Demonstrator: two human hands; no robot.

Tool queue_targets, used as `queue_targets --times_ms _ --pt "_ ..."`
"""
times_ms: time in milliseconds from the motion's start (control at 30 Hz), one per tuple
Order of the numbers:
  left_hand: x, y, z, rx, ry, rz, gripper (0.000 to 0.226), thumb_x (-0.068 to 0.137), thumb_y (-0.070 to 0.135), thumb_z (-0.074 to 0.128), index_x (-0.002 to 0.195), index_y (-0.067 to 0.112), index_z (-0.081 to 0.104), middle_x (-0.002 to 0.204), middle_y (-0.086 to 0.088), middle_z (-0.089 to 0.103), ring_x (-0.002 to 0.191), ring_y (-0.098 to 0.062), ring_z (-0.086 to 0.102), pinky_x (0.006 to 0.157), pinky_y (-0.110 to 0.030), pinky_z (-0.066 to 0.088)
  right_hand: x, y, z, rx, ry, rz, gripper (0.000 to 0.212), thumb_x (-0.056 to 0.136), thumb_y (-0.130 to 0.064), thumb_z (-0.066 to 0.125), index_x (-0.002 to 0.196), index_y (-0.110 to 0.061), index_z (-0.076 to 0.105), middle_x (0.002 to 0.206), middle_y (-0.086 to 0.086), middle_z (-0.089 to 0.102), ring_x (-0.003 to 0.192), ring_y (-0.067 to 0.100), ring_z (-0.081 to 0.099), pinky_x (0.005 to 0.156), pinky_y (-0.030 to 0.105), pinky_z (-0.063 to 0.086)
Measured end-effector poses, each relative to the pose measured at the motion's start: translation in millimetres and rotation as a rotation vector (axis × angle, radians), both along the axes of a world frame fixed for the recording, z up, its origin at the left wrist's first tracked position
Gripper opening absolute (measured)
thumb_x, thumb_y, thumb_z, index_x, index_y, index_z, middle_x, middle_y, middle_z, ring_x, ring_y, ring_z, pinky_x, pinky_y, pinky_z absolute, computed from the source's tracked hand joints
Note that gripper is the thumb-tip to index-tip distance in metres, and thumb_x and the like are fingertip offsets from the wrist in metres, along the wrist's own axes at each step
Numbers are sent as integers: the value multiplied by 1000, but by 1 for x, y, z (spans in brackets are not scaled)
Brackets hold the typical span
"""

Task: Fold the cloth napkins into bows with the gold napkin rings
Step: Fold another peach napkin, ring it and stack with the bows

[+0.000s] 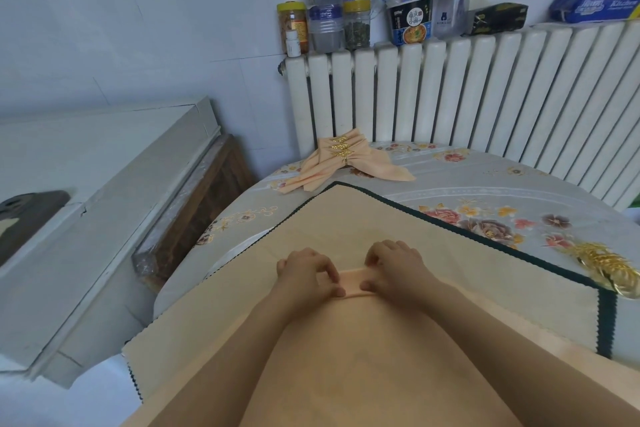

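Head view: both hands pinch pleats in the peach napkin (349, 282) on the beige mat (381, 229).
Left hand (306, 272): fingers curled, pinching the fold.
Right hand (394, 267): likewise pinching.
Risk: pleats may spring loose once a hand leaves for the gold rings (609, 267), right of the mat.

At lower centre, the left hand (306, 274) and right hand (394, 267) pinch a narrow fold at the far edge of a peach napkin (349, 350) lying on a beige mat (346, 218). Finished bows (341, 159) are piled at upper centre of the floral tabletop (502, 191); gold napkin rings (609, 267) lie at the right edge.
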State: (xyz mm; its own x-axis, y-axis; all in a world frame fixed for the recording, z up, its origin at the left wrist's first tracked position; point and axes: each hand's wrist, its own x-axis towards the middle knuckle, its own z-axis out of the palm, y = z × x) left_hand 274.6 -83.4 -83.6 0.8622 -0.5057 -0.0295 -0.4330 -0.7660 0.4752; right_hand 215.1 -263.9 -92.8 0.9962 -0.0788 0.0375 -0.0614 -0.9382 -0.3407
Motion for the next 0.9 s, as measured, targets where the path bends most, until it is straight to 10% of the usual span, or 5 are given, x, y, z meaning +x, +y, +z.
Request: queue_targets --times_ms 100,267,467,667,900 --pt "2 -3 10 69 86 12 40 71 40 77 104 30 56 95 10 51 94 -10 43 90 -30 26 5 3 7 -67 63 27 37 85 -44 60 119 -31 54 119 -5 53 117 16 42 95 32 26" --pt "-8 -6 18 227 -129 -51 19 74 45 69 81 28 64 87 7 57 89 -11 51 82 -30 23 -7 11 10 -170 -121 36 25 83 -40 62 103 -24 66 107 -5 56 108 15 47 93 30 18" --pt "-36 5 15 103 -275 -65 7 78 28 60 82 25 65 86 9 53 88 -8 51 74 -28 17 -34 17 10 -185 -413 47 13 45 -38 67 49 -32 56 49 -15 54 51 9 57 70 27 23" --pt "-57 22 14 -33 -11 -40 12 72 31 73 83 26 69 78 14 53 82 -8 52 89 -27 34 -57 12 13 -62 -97 101 18 83 -42 62 95 -29 68 98 -12 64 101 7 50 86 26 20" --pt "-70 35 9 -161 217 27 34 77 59 61 67 28 70 65 2 55 62 -8 46 63 -28 34 -71 12 5 176 -50 -7 30 90 -45 55 81 -22 73 86 -8 61 85 9 54 79 27 38"
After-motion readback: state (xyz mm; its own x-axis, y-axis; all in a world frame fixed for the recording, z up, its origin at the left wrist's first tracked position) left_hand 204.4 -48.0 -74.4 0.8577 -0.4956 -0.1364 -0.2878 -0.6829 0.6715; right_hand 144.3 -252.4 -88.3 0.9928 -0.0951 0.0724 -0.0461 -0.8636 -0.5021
